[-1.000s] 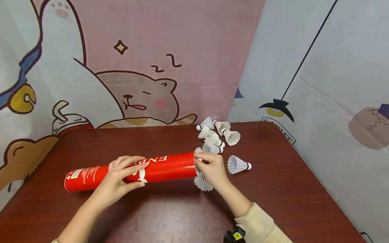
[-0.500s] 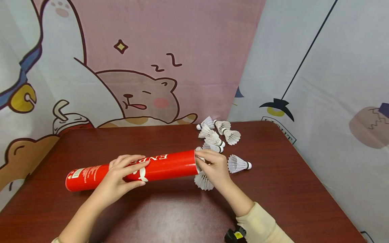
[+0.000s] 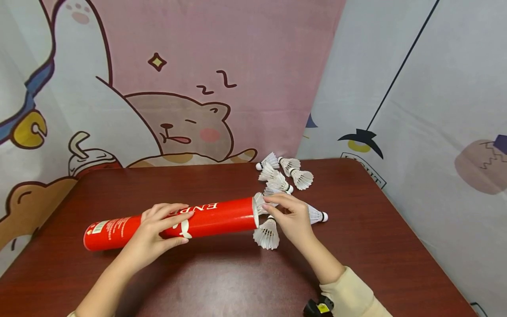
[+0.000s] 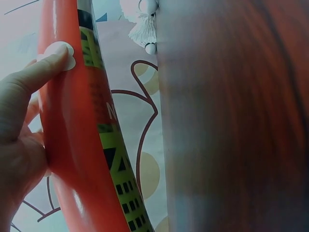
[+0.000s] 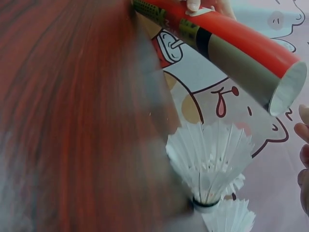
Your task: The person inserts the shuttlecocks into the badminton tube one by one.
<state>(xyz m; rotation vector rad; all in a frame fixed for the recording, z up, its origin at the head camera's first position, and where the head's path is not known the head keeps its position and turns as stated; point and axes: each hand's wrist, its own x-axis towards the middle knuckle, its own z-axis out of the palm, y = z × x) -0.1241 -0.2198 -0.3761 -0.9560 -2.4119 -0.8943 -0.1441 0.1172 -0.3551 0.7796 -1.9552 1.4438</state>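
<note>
My left hand (image 3: 152, 233) grips a long red shuttlecock tube (image 3: 225, 216) round its middle, fingers over the top and thumb along the near side. The tube lies slanted, its mouth end raised toward the right. In the left wrist view the thumb (image 4: 46, 67) presses on the red wall. My right hand (image 3: 291, 215) is just right of the mouth, thumb and fingertips apart, nothing seen between them. Behind the fingertips shows a white shuttlecock (image 3: 259, 202). Below the mouth another shuttlecock (image 3: 266, 235) stands on its feathers' side, skirt toward me. The right wrist view shows the tube's pale mouth (image 5: 289, 89).
Several shuttlecocks (image 3: 278, 180) lie in a loose cluster at the back of the brown table (image 3: 214, 277). One more shuttlecock (image 3: 318, 215) is partly hidden behind the right hand. A cartoon-printed cloth (image 3: 277, 79) hangs along the back edge.
My right hand has drawn back from the tube's mouth toward the right, uncovering the rim and more of the shuttlecocks beside it. The left hand and tube stay nearly still.
</note>
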